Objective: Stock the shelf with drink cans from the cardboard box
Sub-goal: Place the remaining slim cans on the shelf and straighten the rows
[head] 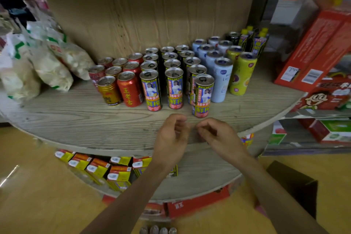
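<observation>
Three rows of tall cans point(174, 89) already line the shelf point(76, 119); left hand point(171, 135) and right hand point(216, 135) hover empty, fingers loosely curled, so the cardboard box point(296, 182) probably holds more.

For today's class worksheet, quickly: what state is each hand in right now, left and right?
Left hand: open, fingers loosely curled, holding nothing.
Right hand: open, fingers loosely curled, holding nothing.
</observation>
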Tool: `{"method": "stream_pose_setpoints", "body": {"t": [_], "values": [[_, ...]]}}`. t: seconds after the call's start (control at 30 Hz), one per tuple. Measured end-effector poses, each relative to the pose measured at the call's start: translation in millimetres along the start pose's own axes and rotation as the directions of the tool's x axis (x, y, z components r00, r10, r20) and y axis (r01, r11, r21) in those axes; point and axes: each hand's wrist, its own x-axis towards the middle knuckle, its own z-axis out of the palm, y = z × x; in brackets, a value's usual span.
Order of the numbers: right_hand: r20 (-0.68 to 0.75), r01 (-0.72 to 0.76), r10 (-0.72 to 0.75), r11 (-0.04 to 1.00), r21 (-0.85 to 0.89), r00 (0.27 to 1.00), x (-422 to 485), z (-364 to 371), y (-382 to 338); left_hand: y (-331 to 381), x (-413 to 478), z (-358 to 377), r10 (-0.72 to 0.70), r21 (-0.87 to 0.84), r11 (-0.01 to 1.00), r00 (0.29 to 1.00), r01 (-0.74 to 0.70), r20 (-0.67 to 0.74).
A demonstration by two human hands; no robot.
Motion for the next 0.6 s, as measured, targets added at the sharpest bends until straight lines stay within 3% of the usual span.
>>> {"method": "stream_pose_setpoints", "body": {"t": [0.3, 0.6], "values": [[0.114, -0.041, 0.041, 0.999, -0.006, 0.993, -42.4, 65.3, -48.7, -18.1, -43.4, -84.0, 0.000, -0.039, 0.999, 0.995, 0.004, 0.098], [0.168, -0.247, 0.243, 0.969, 0.007, 0.955, -112.0, 167.1, -64.7, -90.5, -114.7, -156.2, -0.095, 0.045, 0.995, 0.940, 0.084, 0.327]]}}
